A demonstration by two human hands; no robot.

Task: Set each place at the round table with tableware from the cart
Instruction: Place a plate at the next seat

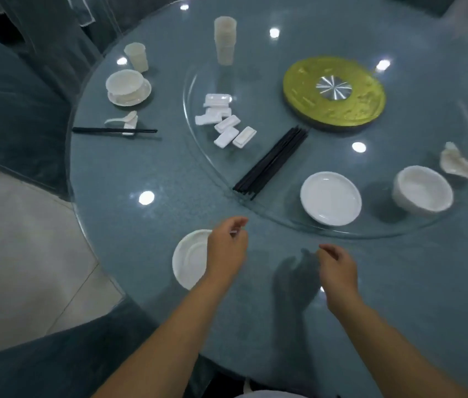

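With the saucer [191, 258] laid at the near edge of the surface [399, 282] and both hands, left hand [227, 248] and right hand [337, 270], loosely curled and empty, best next lift the bowl [422, 191] squarely and centre it on that saucer.

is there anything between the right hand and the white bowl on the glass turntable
Nothing visible blocks it. The right hand hovers over bare table, and the bowl sits up and to its right. The plate lies left of that line, the spoons behind the bowl.
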